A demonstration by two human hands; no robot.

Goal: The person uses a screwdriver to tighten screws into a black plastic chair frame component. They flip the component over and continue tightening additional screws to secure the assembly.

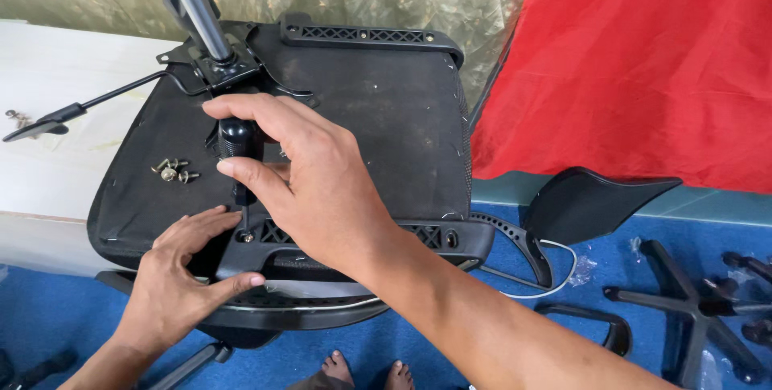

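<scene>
Our right hand [322,181] grips the black-handled screwdriver [239,149], its tip on a screw in the armrest bracket [354,241]. Our left hand [181,273] clasps the bracket's end. Spare screws [171,170] wait on the upturned seat [386,117], so fastening looks unfinished.

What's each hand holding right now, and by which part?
Right hand holds the black-handled screwdriver by its handle, tip down at the black plastic bracket. Left hand steadies that bracket's near-left corner.
</scene>
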